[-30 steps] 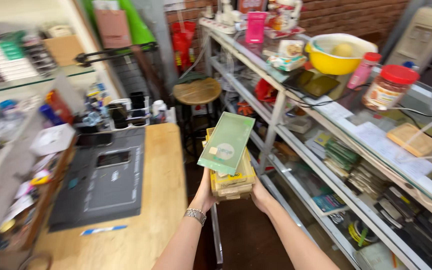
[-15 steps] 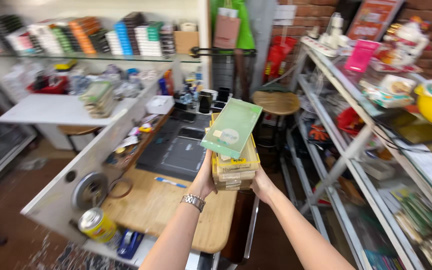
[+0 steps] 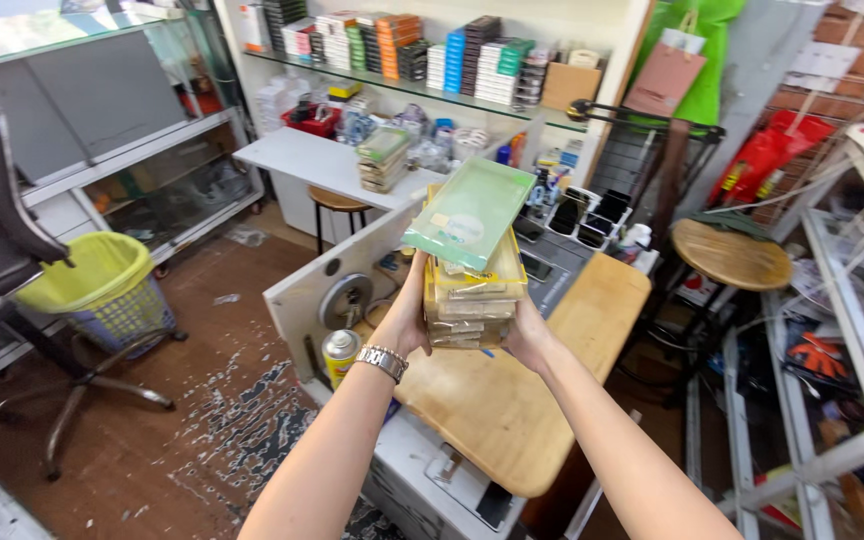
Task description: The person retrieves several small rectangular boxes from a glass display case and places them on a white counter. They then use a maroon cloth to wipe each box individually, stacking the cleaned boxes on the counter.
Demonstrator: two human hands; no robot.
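since half a second ago the view has swung left, so the stack of flat yellow packets (image 3: 470,300) with a green box (image 3: 469,212) on top now sits over the wooden surface (image 3: 512,400). left hand (image 3: 409,318) and right hand (image 3: 526,335) have their fingers clamped on either side of the stack. looks like it's mid-carry, nothing set down yet, and a similar pile (image 3: 383,160) waits on the white surface (image 3: 302,160) behind.
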